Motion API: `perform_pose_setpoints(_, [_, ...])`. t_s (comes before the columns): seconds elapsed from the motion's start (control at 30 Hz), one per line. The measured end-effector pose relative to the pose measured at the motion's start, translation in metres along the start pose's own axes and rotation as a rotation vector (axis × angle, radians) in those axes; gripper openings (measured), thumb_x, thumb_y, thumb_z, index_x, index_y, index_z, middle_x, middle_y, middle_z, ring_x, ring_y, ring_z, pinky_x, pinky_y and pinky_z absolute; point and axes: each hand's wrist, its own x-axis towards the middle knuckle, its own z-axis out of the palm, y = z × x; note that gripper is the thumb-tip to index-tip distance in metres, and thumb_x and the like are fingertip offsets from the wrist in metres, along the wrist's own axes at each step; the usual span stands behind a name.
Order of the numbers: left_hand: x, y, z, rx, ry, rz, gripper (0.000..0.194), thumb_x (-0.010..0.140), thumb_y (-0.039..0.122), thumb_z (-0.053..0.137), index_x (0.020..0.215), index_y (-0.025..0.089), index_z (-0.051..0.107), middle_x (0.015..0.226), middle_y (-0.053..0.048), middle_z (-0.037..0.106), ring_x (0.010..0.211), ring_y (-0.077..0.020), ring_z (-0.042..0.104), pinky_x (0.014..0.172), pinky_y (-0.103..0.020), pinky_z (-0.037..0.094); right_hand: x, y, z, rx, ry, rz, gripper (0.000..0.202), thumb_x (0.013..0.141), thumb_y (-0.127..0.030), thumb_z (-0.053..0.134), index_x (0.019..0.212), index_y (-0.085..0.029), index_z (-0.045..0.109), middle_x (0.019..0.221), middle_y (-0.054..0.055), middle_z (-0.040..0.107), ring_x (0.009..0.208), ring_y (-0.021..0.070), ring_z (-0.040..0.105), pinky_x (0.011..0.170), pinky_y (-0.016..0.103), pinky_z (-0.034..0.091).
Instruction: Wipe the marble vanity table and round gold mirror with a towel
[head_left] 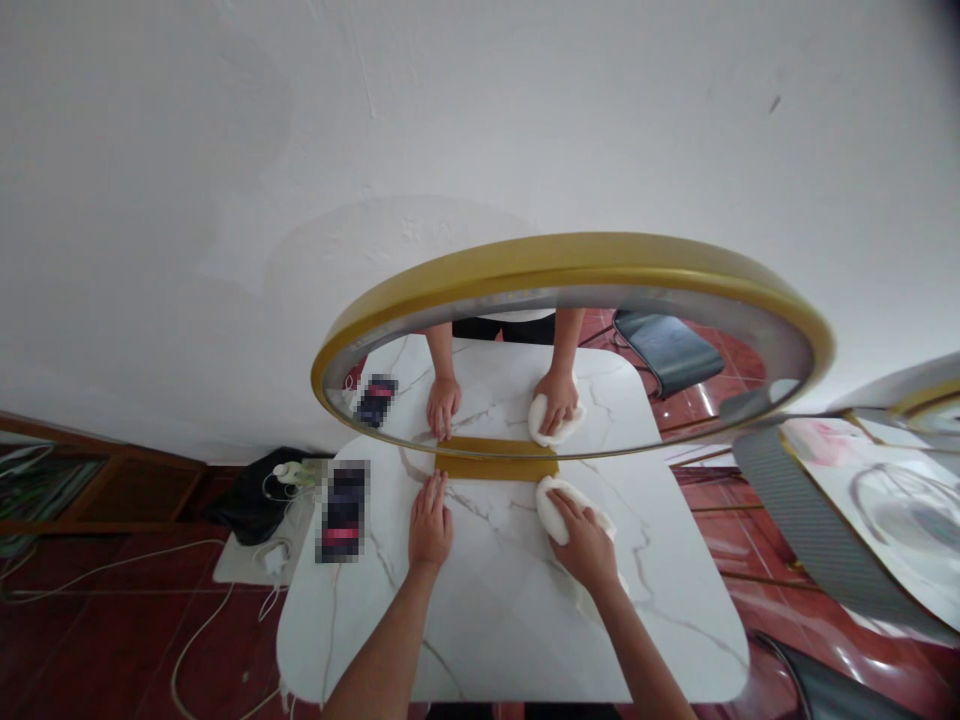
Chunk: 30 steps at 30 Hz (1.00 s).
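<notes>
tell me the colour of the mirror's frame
The frame is gold, best seen in the head view.

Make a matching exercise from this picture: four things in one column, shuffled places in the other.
1. White cloth
2. Gold-framed mirror
3. Black bundle
4. Left hand

A. By the wall, left of the white marbled table
B. At the left end of the flat gold base
C. Under the right hand
D. Above that base

Pairs: 1-C; 2-D; 3-A; 4-B

Two hands, one cloth, two mirrors, one marble-patterned table.
</notes>
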Motion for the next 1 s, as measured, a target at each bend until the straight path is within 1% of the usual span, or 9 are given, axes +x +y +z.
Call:
perform_pose_setpoints(0.07, [0.000,0.000,0.000,0.003,0.004,-0.005,0.062,0.086,0.008,0.033,0.146,0.022,0.023,0.148,-0.007,0.033,0.135,-0.0217,0.031,0.110,-0.045,0.031,-0.001,-0.004,0.002,-0.007,-0.004,0.020,0.079,0.070,-0.015,0.046,0.143,-0.033,0.026,0.148,-0.006,0.032,0.114,0.0245,0.042,0.087,0.035,0.039])
perform_pose_setpoints(0.17, [0.000,0.001,0.001,0.004,0.019,-0.007,0.062,0.086,0.008,0.034,0.145,0.022,0.024,0.147,-0.006,0.035,0.135,-0.0216,0.032,0.109,-0.044,0.031,0.002,-0.028,0.005,-0.022,-0.049,-0.011,0.081,0.068,-0.015,0.048,0.144,-0.032,0.025,0.149,-0.005,0.030,0.119,0.0277,0.038,0.089,0.037,0.038])
perform_pose_setpoints(0.4, [0.000,0.002,0.000,0.024,0.006,0.010,0.059,0.087,0.010,0.033,0.145,0.019,0.024,0.147,-0.007,0.036,0.136,-0.0209,0.031,0.110,-0.043,0.029,0.019,-0.106,0.004,0.032,-0.175,-0.231,0.085,0.064,-0.017,0.051,0.143,-0.029,0.024,0.150,-0.002,0.027,0.125,0.0281,0.032,0.092,0.039,0.036])
perform_pose_setpoints(0.5, [0.000,0.001,-0.001,0.028,0.017,0.025,0.058,0.087,0.012,0.033,0.145,0.019,0.026,0.146,-0.007,0.038,0.135,-0.0205,0.032,0.110,-0.041,0.030,0.025,-0.126,0.004,0.044,-0.209,-0.311,0.084,0.064,-0.020,0.052,0.143,-0.028,0.023,0.149,-0.001,0.028,0.124,0.0276,0.032,0.092,0.040,0.037])
perform_pose_setpoints(0.6, [0.000,-0.001,-0.001,0.034,0.017,0.049,0.057,0.088,0.016,0.035,0.144,0.017,0.027,0.146,-0.008,0.037,0.135,-0.0217,0.032,0.109,-0.041,0.030,0.028,-0.139,0.005,0.049,-0.218,-0.361,0.083,0.066,-0.022,0.052,0.143,-0.029,0.023,0.149,-0.001,0.029,0.124,0.0256,0.032,0.093,0.040,0.036])
perform_pose_setpoints(0.7, [-0.001,-0.003,-0.001,0.027,0.015,0.065,0.056,0.088,0.019,0.035,0.144,0.017,0.027,0.147,-0.008,0.035,0.135,-0.0226,0.031,0.109,-0.041,0.030,0.030,-0.144,0.005,0.053,-0.224,-0.400,0.080,0.068,-0.024,0.052,0.142,-0.030,0.024,0.148,-0.001,0.030,0.123,0.0244,0.032,0.094,0.039,0.035])
perform_pose_setpoints(0.8, [-0.001,-0.004,0.000,0.020,0.030,0.061,0.055,0.088,0.019,0.035,0.144,0.018,0.029,0.147,-0.007,0.036,0.135,-0.0215,0.032,0.109,-0.039,0.030,0.030,-0.142,0.003,0.050,-0.225,-0.403,0.081,0.067,-0.023,0.052,0.143,-0.031,0.023,0.149,-0.002,0.029,0.123,0.0244,0.032,0.094,0.040,0.034])
perform_pose_setpoints(0.9, [0.000,-0.003,0.000,0.006,0.025,0.040,0.057,0.088,0.013,0.033,0.144,0.019,0.027,0.147,-0.006,0.036,0.136,-0.0201,0.031,0.110,-0.039,0.030,0.028,-0.128,0.002,0.041,-0.221,-0.378,0.087,0.064,-0.021,0.053,0.143,-0.032,0.021,0.150,-0.003,0.026,0.123,0.0260,0.032,0.093,0.041,0.035])
perform_pose_setpoints(1.0, [0.000,-0.001,0.000,-0.002,0.011,0.023,0.060,0.086,0.010,0.032,0.145,0.020,0.025,0.147,-0.006,0.035,0.136,-0.0204,0.030,0.110,-0.042,0.029,0.022,-0.101,0.003,0.033,-0.175,-0.316,0.086,0.064,-0.019,0.052,0.143,-0.033,0.022,0.151,-0.005,0.025,0.124,0.0266,0.032,0.092,0.039,0.035])
